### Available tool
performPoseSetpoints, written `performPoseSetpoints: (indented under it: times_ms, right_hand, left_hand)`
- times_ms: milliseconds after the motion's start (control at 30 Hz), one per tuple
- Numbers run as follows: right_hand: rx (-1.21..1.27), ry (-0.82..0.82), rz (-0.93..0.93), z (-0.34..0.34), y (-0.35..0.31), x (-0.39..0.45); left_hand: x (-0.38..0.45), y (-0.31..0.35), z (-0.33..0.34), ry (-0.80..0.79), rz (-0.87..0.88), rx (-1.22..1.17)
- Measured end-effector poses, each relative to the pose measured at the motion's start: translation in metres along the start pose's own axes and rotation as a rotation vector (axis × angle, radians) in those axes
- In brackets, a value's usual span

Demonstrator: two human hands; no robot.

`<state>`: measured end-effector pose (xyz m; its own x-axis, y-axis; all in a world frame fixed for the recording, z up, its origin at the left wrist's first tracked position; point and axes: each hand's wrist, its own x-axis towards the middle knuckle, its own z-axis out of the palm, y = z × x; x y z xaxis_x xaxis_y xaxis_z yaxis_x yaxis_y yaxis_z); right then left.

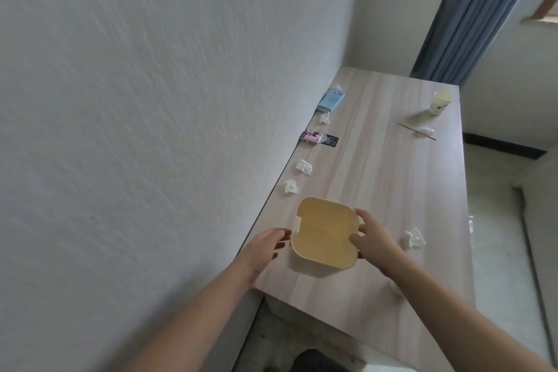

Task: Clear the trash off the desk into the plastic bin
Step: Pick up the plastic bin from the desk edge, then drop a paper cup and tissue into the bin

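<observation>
Both hands hold the plastic bin (324,234) by its sides: the left hand (265,246) against its left wall, the right hand (373,235) wrapped over its right edge, thumb on the yellow lid. It sits near the desk's (377,175) front corner. Tissue balls (291,187) lie just beyond. A pink carton (318,138) reads "100%". A paper cup (440,103) stands far off.
</observation>
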<state>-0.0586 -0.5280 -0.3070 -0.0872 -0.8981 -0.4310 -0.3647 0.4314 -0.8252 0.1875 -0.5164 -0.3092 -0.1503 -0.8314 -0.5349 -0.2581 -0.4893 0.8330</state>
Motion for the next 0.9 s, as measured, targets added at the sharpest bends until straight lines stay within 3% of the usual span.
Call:
performPoseSetpoints:
  times_ms: [433, 600, 767, 900]
  right_hand:
    - [-0.046, 0.094, -0.016, -0.025, 0.021, -0.040]
    - [-0.006, 0.056, -0.019, -0.048, 0.041, -0.049]
    - [-0.026, 0.278, 0.034, -0.081, 0.073, -0.044]
    - [-0.273, 0.351, 0.102, -0.101, 0.103, -0.035]
  left_hand:
    - [0.018, 0.012, 0.029, -0.176, 0.074, 0.023]
    - [0.022, 0.013, 0.056, -0.152, 0.076, -0.020]
    - [0.026, 0.013, 0.075, -0.121, 0.023, -0.023]
    - [0.028, 0.017, 0.089, -0.105, -0.023, -0.030]
